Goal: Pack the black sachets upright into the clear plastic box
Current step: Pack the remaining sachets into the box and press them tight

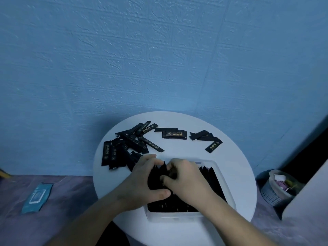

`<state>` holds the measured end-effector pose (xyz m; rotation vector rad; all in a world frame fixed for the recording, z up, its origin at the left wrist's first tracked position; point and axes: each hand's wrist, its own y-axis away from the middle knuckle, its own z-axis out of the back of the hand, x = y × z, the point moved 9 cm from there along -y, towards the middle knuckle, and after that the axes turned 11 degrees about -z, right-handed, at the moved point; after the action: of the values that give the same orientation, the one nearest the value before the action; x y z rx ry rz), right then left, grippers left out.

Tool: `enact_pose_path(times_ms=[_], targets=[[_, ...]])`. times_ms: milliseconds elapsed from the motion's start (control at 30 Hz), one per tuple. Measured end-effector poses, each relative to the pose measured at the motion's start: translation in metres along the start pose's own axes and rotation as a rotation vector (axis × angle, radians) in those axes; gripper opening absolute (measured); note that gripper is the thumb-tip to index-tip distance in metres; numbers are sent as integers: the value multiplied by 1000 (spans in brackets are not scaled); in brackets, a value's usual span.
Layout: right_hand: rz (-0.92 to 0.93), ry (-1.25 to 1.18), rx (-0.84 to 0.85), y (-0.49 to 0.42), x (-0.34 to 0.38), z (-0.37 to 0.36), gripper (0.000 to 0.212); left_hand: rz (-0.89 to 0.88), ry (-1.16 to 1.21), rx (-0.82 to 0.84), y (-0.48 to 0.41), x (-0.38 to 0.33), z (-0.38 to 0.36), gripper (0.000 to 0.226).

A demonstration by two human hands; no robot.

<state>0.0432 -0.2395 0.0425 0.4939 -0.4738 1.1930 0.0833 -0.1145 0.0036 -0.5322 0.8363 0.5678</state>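
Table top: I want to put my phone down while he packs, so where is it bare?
Bare white table lies right of the clear box, below the small sachet group, and in the middle strip between box and far sachets. The left side is crowded with the loose pile; both hands fill the box.

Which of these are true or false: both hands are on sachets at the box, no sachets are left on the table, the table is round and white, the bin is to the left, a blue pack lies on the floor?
1. Both hands grip sachets over the box. True.
2. No sachets remain outside it. False: loose sachets lie on the table.
3. The table is round and white. True.
4. The bin is on the left. False: it stands on the right.
5. A blue pack lies on the floor. True.
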Motion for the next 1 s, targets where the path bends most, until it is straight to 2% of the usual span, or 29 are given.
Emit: enact_pose_path(times_ms=[133, 500, 667, 733, 867, 1000], targets=[[-35, -174, 108, 3, -10, -3, 18, -12, 20, -3, 2, 0, 0, 73], [-102, -354, 256, 9, -17, -11, 6, -9, 11, 15, 2, -1, 1, 79], [-161, -389, 308, 12, -22, -12, 11, -2, 10, 32, 0, -1, 0, 76], [-168, -398, 310, 12, -23, -12, 13, 9, 17, 45, 1, -2, 0, 82], [-176, -414, 320, 9, -24, -12, 22, 51, -8, 121, 2, -4, -4, 108], [-171, -408, 354, 9, -23, -16, 21, 61, -24, 138, 2, -4, -4, 109]])
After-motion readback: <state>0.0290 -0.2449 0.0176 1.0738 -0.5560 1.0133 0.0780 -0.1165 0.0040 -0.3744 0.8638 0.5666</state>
